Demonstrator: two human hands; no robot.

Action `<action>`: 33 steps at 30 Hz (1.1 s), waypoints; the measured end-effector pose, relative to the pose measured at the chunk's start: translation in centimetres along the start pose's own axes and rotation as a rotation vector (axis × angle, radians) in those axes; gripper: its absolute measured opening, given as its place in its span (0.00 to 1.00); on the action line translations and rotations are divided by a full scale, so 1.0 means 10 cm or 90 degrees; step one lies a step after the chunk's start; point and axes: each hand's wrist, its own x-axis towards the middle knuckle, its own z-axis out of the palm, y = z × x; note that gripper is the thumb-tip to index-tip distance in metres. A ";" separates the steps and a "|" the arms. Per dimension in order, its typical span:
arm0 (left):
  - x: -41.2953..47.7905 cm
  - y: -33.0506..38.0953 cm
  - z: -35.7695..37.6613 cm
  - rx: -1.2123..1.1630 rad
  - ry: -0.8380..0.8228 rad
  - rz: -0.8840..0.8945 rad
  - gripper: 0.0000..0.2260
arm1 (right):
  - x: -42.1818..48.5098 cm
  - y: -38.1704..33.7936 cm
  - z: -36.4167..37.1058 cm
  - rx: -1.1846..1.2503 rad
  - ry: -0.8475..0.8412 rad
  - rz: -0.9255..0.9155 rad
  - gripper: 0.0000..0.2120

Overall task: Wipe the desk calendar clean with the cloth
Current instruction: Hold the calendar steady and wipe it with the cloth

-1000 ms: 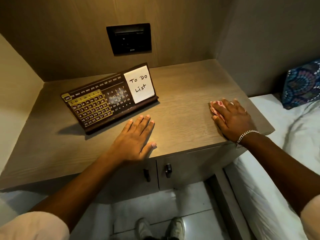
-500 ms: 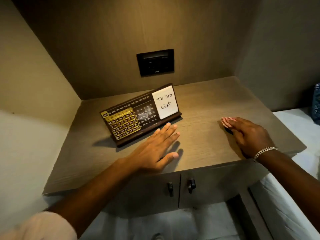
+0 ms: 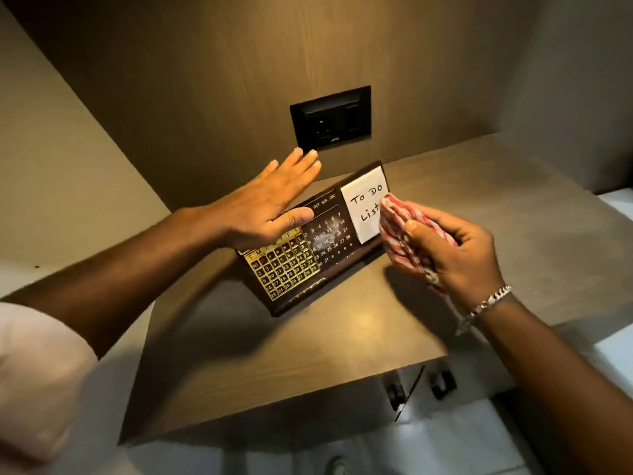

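Note:
A dark brown desk calendar (image 3: 325, 248) with a gold date grid and a white "To Do List" note (image 3: 364, 204) leans on the wooden tabletop (image 3: 308, 344). My left hand (image 3: 270, 204) hovers flat over the calendar's upper left part, fingers straight and together, thumb near its top edge; whether it touches is unclear. My right hand (image 3: 452, 248) grips a bunched red-and-white checked cloth (image 3: 397, 228). The cloth's edge sits at the right side of the note and covers the calendar's right end.
A black socket plate (image 3: 330, 118) is set in the wooden back wall. The table sits in a corner with walls at left and behind. Two cabinet door handles (image 3: 442, 383) show below the front edge. White bedding (image 3: 616, 207) lies at the right.
Both hands left the tabletop. My left hand rose over the calendar's left part. My right hand lifted the cloth and brought it left to the calendar's right end. The view moved closer.

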 end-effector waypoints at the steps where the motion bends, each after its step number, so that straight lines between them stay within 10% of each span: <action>1: 0.02 -0.05 0.03 -0.004 -0.020 0.011 0.35 | 0.00 0.02 0.08 0.021 0.009 0.010 0.16; 33: 0.13 0.00 0.22 -0.085 -0.048 0.053 0.36 | -0.18 0.12 1.11 -0.302 0.208 -0.061 0.11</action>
